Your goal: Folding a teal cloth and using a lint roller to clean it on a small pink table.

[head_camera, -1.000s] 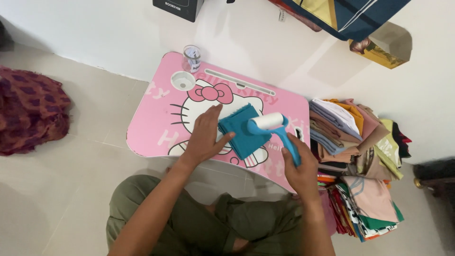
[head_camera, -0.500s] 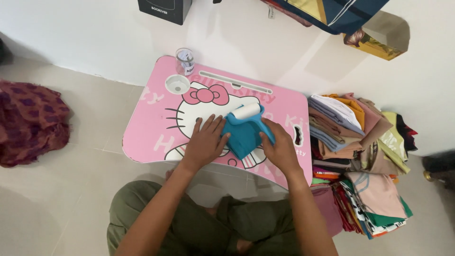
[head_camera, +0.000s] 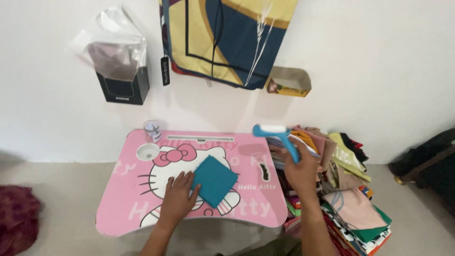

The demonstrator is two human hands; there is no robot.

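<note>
A folded teal cloth (head_camera: 214, 180) lies on a pink lap table (head_camera: 118, 208) with a cartoon cat print. My left hand (head_camera: 177, 199) rests flat on the table, fingertips touching the cloth's left edge. My right hand (head_camera: 298, 168) is raised to the right of the table, gripping the blue handle of a lint roller (head_camera: 277, 135) with a white roll, held up in the air above the table's right end and the clothes pile.
A pile of folded clothes (head_camera: 350, 189) in several colours sits on the floor right of the table. A small glass jar (head_camera: 152, 130) and a cup recess (head_camera: 147, 151) are at the table's far left corner. A black box (head_camera: 123, 85) and hanging fabric (head_camera: 222, 38) are on the wall.
My right hand has lifted the lint roller off the teal cloth and moved it up to the right. The head view has tilted up, showing more wall. My left hand stays by the cloth.
</note>
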